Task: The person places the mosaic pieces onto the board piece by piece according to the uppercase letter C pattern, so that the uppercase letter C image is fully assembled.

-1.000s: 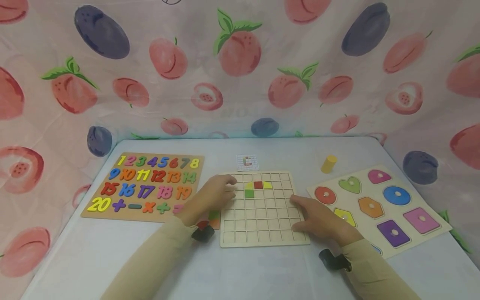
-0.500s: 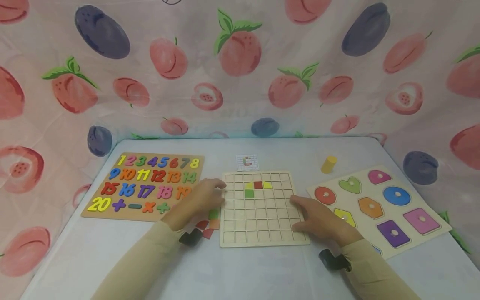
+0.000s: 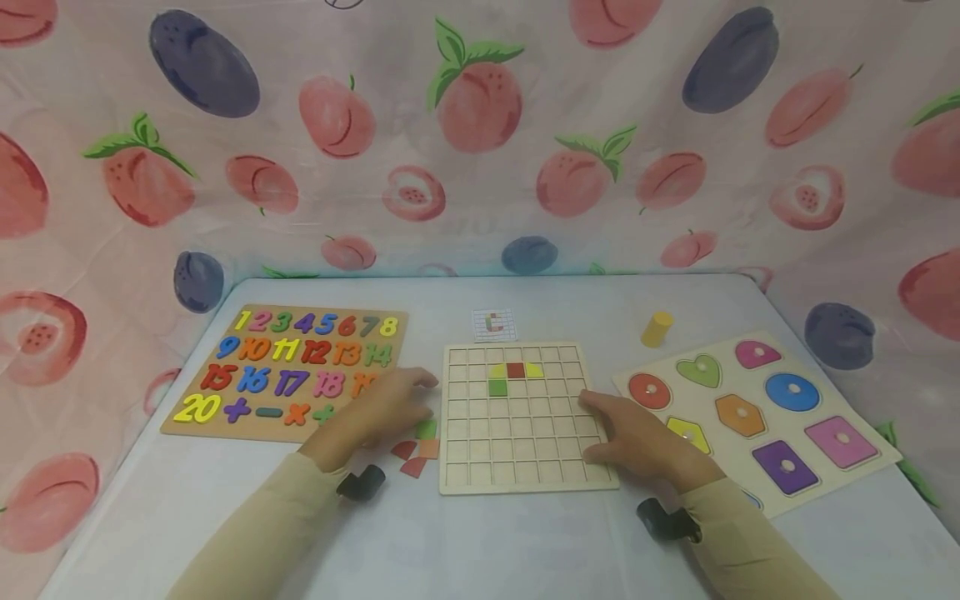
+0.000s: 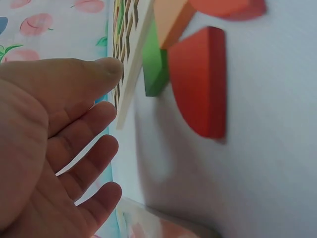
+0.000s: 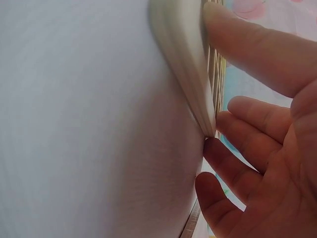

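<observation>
A pale wooden grid board [image 3: 525, 450] lies mid-table. Near its top sit a red square [image 3: 516, 370], a green square [image 3: 498, 387] and two yellow quarter-rounds, one on each side of the red square. My left hand [image 3: 382, 408] hovers left of the board, holding nothing, its fingers loosely bent. Close to that hand lie a green piece [image 3: 426, 429], an orange square [image 3: 429, 449] and two red quarter-rounds [image 4: 198, 84]. My right hand [image 3: 641, 437] rests at the board's right edge, thumb and fingertips against it in the right wrist view.
A number puzzle board [image 3: 258, 423] lies at left, partly under the left hand in the head view. At right is a shape puzzle board [image 3: 813, 417] with knobbed pieces. Behind the grid stand a small pattern card [image 3: 495, 325] and a yellow cylinder [image 3: 657, 329].
My left hand has drawn back leftward off the grid board, uncovering the loose coloured pieces. The right hand stays at the board's edge, and the pieces on the grid have not moved.
</observation>
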`<state>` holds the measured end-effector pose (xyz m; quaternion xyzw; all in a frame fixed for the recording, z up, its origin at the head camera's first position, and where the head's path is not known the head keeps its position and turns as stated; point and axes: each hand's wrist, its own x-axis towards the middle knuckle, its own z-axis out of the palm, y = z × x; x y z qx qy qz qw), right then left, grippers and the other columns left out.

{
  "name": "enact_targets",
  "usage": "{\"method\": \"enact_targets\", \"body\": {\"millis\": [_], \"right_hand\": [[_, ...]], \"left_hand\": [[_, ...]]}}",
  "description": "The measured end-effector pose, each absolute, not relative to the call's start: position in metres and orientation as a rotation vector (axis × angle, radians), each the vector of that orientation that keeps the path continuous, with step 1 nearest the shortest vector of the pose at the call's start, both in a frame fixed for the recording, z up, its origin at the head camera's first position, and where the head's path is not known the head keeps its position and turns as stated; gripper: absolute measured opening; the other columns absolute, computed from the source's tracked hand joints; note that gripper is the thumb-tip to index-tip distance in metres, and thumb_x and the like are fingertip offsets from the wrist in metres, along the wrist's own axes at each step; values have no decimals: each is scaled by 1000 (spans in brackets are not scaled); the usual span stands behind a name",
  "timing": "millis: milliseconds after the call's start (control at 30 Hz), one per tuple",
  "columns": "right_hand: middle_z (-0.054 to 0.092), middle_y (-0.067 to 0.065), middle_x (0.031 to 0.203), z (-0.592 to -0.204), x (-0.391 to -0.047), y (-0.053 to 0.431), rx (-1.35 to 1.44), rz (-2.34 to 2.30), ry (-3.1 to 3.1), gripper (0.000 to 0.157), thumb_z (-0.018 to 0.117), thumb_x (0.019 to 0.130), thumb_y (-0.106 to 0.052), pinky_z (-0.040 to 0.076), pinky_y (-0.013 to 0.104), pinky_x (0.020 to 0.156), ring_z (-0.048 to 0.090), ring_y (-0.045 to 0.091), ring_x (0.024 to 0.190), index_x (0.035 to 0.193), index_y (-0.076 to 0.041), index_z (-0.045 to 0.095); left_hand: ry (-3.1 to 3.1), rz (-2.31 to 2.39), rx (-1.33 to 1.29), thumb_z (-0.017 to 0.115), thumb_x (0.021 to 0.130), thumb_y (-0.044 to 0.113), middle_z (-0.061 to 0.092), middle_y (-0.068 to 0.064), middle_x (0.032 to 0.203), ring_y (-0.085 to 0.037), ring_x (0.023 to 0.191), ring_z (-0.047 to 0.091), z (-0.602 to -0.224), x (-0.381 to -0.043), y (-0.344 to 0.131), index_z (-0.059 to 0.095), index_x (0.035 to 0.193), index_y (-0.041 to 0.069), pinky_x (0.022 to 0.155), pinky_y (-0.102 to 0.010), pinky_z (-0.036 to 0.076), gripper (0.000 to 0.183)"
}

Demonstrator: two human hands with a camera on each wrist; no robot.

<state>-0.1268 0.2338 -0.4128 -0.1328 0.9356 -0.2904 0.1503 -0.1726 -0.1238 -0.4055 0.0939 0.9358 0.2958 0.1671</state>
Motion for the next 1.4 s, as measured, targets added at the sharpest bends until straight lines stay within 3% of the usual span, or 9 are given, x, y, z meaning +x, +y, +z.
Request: {"method": "enact_targets", "body": {"millis": [200, 1400], "right_hand": [[47, 16, 150, -413, -127, 234, -374, -836, 2686, 77, 82, 80, -15, 31, 55, 112, 37, 38, 141, 147, -1, 46], [46, 17, 150, -411, -126, 232, -365, -842, 2682, 77, 81, 80, -13, 30, 55, 113, 36, 38, 141, 147, -1, 46]], "left_hand": [[2666, 809, 298, 77, 87, 17, 63, -2, 131, -25, 127, 53, -410, -170, -129, 64, 131, 11, 105, -47, 44, 46], [2640, 863, 244, 77, 88, 18, 65, 1, 124, -23, 122, 55, -414, -164, -134, 68, 124, 15, 104, -47, 44, 37]]}}
